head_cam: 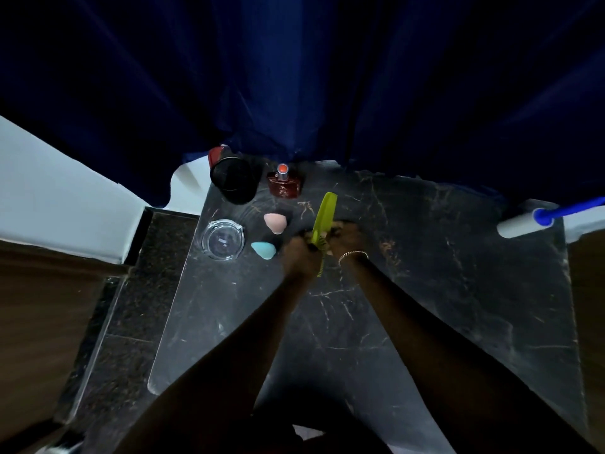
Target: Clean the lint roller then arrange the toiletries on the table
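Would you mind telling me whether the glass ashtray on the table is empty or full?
Nearly empty: the glass ashtray is clear through to its base, with only one small pale speck inside, too small to identify.

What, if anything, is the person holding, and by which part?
A green comb, held near its lower middle between the left hand and right hand; its toothed upper end points up, free. Exact finger placement is too blurred to tell.

Dark blue curtain [327, 77], dim light

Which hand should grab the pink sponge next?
Probably the left hand. The pink sponge lies just left of it, while the right hand sits on the far side of the green comb.
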`<state>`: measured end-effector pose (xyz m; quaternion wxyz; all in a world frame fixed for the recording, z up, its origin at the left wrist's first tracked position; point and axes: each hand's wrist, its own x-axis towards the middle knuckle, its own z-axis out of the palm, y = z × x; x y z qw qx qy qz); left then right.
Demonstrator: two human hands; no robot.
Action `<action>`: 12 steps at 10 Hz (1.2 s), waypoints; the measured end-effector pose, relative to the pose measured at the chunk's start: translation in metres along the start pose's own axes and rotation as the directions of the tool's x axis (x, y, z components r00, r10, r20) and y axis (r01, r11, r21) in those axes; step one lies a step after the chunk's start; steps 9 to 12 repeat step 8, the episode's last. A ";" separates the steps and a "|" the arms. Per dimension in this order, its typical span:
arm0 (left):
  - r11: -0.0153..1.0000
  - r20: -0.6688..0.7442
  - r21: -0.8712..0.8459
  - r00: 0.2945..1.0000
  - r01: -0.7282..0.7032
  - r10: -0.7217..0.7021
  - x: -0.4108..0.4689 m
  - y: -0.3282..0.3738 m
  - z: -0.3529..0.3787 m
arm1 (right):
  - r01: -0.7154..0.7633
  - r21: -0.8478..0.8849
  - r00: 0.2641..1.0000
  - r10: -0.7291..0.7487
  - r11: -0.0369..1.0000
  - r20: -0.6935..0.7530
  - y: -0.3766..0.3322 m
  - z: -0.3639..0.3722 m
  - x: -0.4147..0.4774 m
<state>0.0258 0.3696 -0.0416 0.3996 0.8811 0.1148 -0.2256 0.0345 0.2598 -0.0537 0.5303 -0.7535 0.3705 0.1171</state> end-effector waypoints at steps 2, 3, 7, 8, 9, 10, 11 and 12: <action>0.997 0.020 -0.006 0.996 -0.082 0.082 0.003 -0.006 0.000 | 0.089 -0.210 0.996 -0.091 0.974 -0.001 -0.006 0.010 0.012; 0.992 0.020 -0.048 0.993 -0.116 0.117 0.004 -0.007 -0.001 | 0.108 -0.321 0.992 -0.122 0.941 -0.022 -0.007 0.013 0.013; 0.974 0.021 -0.117 0.980 -0.196 0.200 0.001 -0.012 -0.010 | 0.120 -0.347 0.988 -0.146 0.930 -0.050 -0.003 0.017 0.006; 0.956 0.029 -0.149 0.965 -0.254 0.261 -0.009 -0.016 -0.013 | 0.141 -0.268 0.983 -0.167 0.953 -0.080 0.006 0.012 -0.007; 0.956 0.029 -0.149 0.965 -0.254 0.261 -0.009 -0.016 -0.013 | 0.141 -0.268 0.983 -0.167 0.953 -0.080 0.006 0.012 -0.007; 0.956 0.029 -0.149 0.965 -0.254 0.261 -0.009 -0.016 -0.013 | 0.141 -0.268 0.983 -0.167 0.953 -0.080 0.006 0.012 -0.007; 0.956 0.029 -0.149 0.965 -0.254 0.261 -0.009 -0.016 -0.013 | 0.141 -0.268 0.983 -0.167 0.953 -0.080 0.006 0.012 -0.007; 0.956 0.029 -0.149 0.965 -0.254 0.261 -0.009 -0.016 -0.013 | 0.141 -0.268 0.983 -0.167 0.953 -0.080 0.006 0.012 -0.007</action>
